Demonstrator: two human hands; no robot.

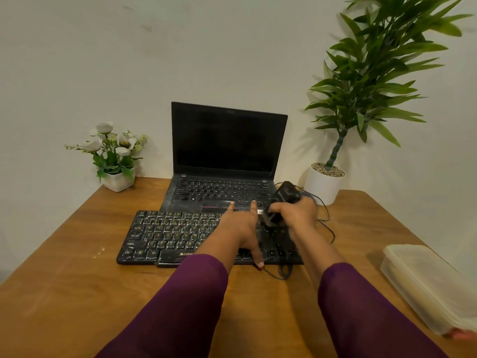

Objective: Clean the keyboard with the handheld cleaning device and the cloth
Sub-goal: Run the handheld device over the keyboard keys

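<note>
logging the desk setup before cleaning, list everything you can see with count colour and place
keyboard: 1, black and dusty, table centre, before the laptop
laptop: 1, black, open, against the wall
handheld cleaning device: 1, black, over the keyboard's right end
cable: 1, black, right of the keyboard
flower pot: 1, white, back left corner
potted plant: 1, green, white pot, back right
plastic containers: 1 stack, translucent, table's right edge
table: 1, brown wood
left hand: 1, spread on the keyboard
right hand: 1, gripping the handheld cleaning device
sleeves: 2, purple
</note>
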